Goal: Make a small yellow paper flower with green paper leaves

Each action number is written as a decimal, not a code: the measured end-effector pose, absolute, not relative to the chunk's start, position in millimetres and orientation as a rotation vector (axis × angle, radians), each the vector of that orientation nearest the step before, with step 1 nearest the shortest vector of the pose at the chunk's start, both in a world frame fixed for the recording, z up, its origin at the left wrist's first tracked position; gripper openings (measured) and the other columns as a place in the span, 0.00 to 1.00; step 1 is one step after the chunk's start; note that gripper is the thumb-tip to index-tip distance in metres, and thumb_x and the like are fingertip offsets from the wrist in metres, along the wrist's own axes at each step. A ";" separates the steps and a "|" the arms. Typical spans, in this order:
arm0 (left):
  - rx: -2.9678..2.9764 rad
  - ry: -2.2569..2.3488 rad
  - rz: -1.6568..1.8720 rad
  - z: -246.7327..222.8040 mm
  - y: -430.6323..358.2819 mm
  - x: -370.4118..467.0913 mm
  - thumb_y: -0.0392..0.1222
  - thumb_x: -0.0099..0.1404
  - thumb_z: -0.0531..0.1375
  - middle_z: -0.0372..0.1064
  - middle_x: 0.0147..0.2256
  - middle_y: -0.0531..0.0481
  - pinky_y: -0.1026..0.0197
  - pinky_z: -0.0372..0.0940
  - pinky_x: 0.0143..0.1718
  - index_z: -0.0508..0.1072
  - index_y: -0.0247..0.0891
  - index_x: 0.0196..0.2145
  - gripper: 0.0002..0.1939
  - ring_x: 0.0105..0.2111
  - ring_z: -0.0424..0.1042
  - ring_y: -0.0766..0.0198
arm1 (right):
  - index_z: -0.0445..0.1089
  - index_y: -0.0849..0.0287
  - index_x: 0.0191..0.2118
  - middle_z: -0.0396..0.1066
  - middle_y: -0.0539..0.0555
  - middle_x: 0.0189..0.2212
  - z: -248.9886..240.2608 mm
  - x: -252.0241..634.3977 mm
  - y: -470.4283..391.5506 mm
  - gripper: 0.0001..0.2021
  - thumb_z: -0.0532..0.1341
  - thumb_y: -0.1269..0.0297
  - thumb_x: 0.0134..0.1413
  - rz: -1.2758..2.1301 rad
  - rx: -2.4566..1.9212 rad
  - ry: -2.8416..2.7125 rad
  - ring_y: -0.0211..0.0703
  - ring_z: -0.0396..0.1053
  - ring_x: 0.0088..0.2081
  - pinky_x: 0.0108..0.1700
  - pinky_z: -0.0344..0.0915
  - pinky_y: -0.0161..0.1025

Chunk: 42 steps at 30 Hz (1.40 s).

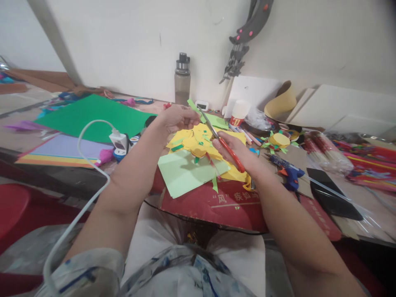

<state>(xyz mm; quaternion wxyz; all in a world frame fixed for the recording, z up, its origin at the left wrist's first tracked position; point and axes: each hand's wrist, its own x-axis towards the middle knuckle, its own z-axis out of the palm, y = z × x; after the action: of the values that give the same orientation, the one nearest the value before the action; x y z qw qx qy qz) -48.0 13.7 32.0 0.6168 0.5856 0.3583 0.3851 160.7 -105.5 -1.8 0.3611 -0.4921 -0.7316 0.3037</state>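
Observation:
My left hand (182, 118) pinches a narrow light-green paper strip (193, 107) in the middle of the head view. Closed around red-handled scissors (227, 149) is my right hand (234, 148). The scissor blades point up and away, with their tips beside the strip; whether they touch it I cannot tell. Beneath both hands lie yellow paper pieces (190, 142) with small green bits on them. A pale green sheet (179, 175) rests in front of these, on a red printed board (198, 210).
A bottle (182, 84) stands against the wall. On the left are a large green sheet (93, 115) and a white plug (119, 140) with its cable. To the right lie a blue glue gun (289, 173), a black tray (334, 196) and a yellow-green paper craft (279, 140).

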 end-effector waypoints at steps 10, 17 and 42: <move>1.457 0.752 0.779 14.2 6.3 -23.5 0.34 0.54 0.71 0.74 0.23 0.46 0.65 0.63 0.29 0.76 0.31 0.24 0.08 0.23 0.71 0.71 | 0.63 0.52 0.46 0.68 0.50 0.31 -22.9 159.1 -85.1 0.24 0.64 0.39 0.55 0.750 -1.086 -1.468 0.41 0.69 0.30 0.28 0.67 0.38; 1.503 0.747 0.699 9.3 -5.3 -11.2 0.34 0.53 0.72 0.75 0.22 0.45 0.64 0.64 0.30 0.76 0.31 0.23 0.09 0.23 0.72 0.70 | 0.64 0.53 0.47 0.64 0.47 0.27 -18.0 157.9 -87.3 0.19 0.67 0.52 0.54 0.706 -1.132 -1.425 0.37 0.63 0.23 0.24 0.64 0.38; 1.307 0.684 0.880 16.5 -3.4 -11.9 0.33 0.56 0.67 0.72 0.21 0.50 0.68 0.65 0.29 0.73 0.32 0.23 0.07 0.22 0.71 0.72 | 0.61 0.52 0.45 0.65 0.51 0.31 -14.4 157.6 -84.5 0.20 0.62 0.42 0.58 0.626 -1.180 -1.391 0.43 0.68 0.33 0.33 0.68 0.41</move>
<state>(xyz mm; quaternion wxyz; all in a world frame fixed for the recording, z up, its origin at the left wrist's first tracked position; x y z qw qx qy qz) -11.9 -3.4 16.5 0.6535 0.5759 0.3014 0.3878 157.6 -84.5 -14.4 0.5702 -0.5028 -0.5925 0.2665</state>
